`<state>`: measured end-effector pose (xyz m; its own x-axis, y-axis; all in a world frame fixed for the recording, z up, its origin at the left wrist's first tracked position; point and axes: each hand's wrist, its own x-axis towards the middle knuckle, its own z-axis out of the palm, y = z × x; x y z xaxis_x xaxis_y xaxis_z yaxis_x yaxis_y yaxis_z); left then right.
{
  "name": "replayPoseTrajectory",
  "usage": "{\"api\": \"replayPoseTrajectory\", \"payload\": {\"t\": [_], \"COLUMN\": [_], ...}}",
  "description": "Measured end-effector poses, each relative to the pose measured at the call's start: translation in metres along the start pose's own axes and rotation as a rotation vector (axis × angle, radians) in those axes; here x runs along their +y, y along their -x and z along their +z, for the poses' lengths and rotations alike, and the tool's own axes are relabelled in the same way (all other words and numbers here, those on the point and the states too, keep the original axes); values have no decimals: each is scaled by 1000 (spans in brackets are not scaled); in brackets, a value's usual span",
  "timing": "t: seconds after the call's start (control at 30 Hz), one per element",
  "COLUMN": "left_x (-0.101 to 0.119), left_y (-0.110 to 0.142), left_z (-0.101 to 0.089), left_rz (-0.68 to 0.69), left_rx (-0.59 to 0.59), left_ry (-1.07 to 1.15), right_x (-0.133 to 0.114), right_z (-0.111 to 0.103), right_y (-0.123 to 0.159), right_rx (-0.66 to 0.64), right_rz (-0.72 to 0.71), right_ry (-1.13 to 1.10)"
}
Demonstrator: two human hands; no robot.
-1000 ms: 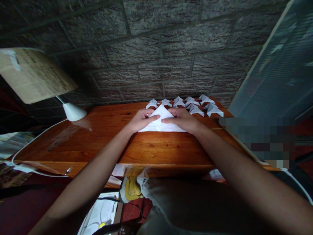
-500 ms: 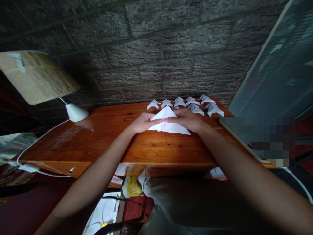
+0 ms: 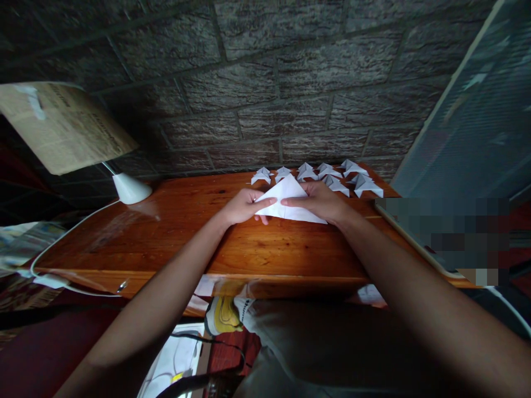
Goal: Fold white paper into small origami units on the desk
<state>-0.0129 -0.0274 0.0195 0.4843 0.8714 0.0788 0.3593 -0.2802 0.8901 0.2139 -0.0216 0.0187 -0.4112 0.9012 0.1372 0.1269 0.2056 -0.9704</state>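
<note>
A white sheet of paper [image 3: 286,193], folded into a triangle, is raised slightly off the wooden table [image 3: 265,249]. My left hand [image 3: 244,205] pinches its left side, fingers closed on the paper. My right hand [image 3: 321,202] grips the right side, thumb on top. The two thumbs nearly meet at the paper's middle. Behind the hands, several small folded white paper figures [image 3: 332,178] lie in rows near the wall.
A white lamp base [image 3: 131,189] with a cord stands at the table's back left, under a cardboard sheet [image 3: 62,124]. A dark brick wall [image 3: 265,83] backs the table. A mesh panel [image 3: 468,121] leans at the right. My lap is below the table's front edge.
The paper, flat on the table a second ago, has been lifted and tilted, its left side raised by my left hand. Both hands stayed on it and shifted slightly right.
</note>
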Motion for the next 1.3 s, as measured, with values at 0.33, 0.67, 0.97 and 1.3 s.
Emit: {"api": "replayPoseTrajectory", "payload": {"t": [0.33,0.67,0.97,1.3], "left_x": [2,-7,-7,-10], "left_y": [1,1,1,-1], "left_z": [-12,-17,-19,-18], "left_rz": [11,46,-14,29], "left_rx": [43,154,92,98], "left_ry": [1,67,175,111], "right_x": [4,4,5,4], "right_z": [-10,-16,-18,-13], "right_y": [-4,-4,-3,-1], "right_rx": [138,228,274,194], "right_rz": [44,51,64,103], "right_ry": [40,-122,-139,-114]}}
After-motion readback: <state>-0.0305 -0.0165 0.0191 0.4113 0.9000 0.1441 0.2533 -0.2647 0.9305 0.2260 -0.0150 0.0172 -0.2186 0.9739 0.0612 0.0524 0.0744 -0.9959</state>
